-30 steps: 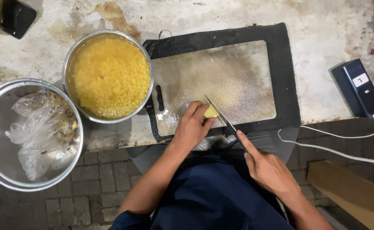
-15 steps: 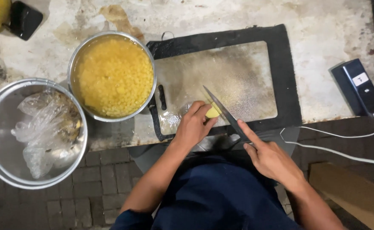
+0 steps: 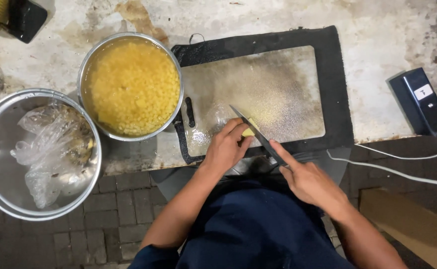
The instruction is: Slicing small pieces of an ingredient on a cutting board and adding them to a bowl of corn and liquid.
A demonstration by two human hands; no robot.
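Knife (image 3: 251, 128) unmoved on yellow piece (image 3: 250, 130), left hand (image 3: 226, 149) steadying

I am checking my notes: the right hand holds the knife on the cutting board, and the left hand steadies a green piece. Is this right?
Not quite. In the head view the piece under the left hand is yellow, not green. The right hand does hold the knife on the cutting board.

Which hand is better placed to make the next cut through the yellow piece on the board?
Right. The right hand already holds the black-handled knife, blade over the small yellow food piece. The left hand is pinning that piece to the translucent cutting board.
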